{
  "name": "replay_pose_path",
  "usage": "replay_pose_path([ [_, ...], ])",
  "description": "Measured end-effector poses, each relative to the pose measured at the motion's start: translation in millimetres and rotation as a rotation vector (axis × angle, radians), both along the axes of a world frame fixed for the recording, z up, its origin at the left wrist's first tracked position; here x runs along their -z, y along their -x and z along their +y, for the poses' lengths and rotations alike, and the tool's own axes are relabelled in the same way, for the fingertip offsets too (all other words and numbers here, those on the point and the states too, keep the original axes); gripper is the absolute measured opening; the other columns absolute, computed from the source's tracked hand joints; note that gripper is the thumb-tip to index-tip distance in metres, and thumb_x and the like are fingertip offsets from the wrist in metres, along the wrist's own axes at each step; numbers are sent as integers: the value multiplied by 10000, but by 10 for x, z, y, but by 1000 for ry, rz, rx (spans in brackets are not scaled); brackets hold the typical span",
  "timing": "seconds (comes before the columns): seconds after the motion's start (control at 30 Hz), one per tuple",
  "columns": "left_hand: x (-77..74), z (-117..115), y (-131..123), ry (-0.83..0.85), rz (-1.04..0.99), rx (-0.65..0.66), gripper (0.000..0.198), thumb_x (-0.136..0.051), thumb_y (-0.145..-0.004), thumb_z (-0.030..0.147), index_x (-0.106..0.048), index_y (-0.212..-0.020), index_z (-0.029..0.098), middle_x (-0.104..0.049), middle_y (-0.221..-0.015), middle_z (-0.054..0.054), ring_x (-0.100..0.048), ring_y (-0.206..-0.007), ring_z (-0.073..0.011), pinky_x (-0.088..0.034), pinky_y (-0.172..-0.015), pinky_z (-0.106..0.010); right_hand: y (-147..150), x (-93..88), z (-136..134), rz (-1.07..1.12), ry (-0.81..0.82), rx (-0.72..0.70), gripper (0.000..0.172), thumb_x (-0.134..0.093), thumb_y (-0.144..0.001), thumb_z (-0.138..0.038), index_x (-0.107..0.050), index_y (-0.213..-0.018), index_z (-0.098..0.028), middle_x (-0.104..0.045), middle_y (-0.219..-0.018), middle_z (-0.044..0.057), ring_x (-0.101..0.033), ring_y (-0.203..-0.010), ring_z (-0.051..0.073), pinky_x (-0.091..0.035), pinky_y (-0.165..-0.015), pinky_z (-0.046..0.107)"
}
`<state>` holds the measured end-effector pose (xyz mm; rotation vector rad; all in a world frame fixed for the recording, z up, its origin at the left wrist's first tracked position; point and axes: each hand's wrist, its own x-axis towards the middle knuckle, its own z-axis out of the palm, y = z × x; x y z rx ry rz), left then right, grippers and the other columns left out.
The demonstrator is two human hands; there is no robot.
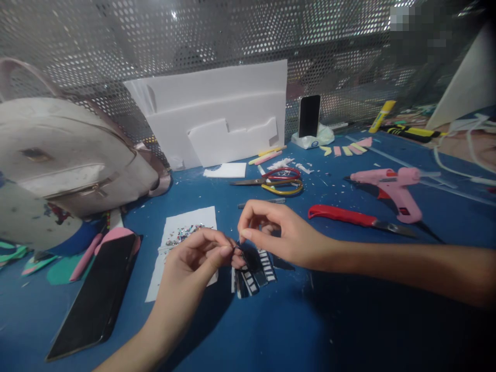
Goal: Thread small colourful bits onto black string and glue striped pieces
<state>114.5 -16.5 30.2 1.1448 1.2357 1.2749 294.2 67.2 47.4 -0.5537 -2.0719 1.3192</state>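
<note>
My left hand (205, 253) is closed, its thumb and fingers pinching the top of a small bundle of black strips with white bars (266, 266), which look like film strips. The strips fan downward over the blue table. Close beside it my right hand (279, 227) is closed in a pinch at the bundle's upper end; what its fingertips hold is too small to make out. Under and behind my left hand lies a white paper sheet (209, 217) with a heap of shiny coloured bits (188, 233) on it. A grey pen-like stick (267, 202) lies just beyond my right hand.
Scissors (248, 182), a red-handled cutter (341, 213) and a pink glue gun (387, 178) lie beyond and to the right. A dark phone (96, 294) and a backpack (77, 165) are at left. White boards (220, 103) and an upright phone (309, 116) stand behind.
</note>
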Motion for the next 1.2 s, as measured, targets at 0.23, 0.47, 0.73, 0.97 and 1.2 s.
replay_pose_path([
  [0.23,35,2,9,17,15,8,86,-669,-858,241,-623,-802,193,-668,-758,23,-638,-701,-102,-480,-686,-173,32,33,-35,91,223,-66,75,-506,-912,-145,-514,-838,-155,-571,-841,-1,-495,-660,75,-428,-605,216],
  [0.47,-5,-9,-24,11,27,57,114,-620,-894,231,-601,-792,184,-661,-731,24,-616,-696,-92,-452,-671,-157,53,186,-80,248,367,-198,82,-476,-949,-149,-458,-871,-166,-523,-922,8,-490,-672,56,-415,-623,207],
  [0.73,-44,-11,-70,-13,2,105,138,-580,-907,169,-594,-770,179,-643,-669,37,-604,-661,-85,-462,-672,-159,46,246,-123,260,358,-208,95,-462,-957,-152,-424,-873,-175,-497,-906,8,-476,-667,64,-403,-596,211],
  [0.97,-50,-26,-66,-11,31,64,131,-584,-909,188,-588,-778,177,-636,-659,28,-595,-644,-100,-467,-671,-186,48,224,-173,255,245,-138,93,-438,-953,-132,-413,-878,-181,-501,-980,36,-519,-744,95,-462,-667,268],
  [1.2,-39,-33,-65,-3,20,90,127,-584,-914,199,-595,-789,181,-643,-678,31,-602,-667,-94,-464,-676,-172,48,234,-181,277,225,-145,91,-422,-958,-123,-407,-891,-182,-515,-958,29,-544,-719,90,-458,-660,269],
])
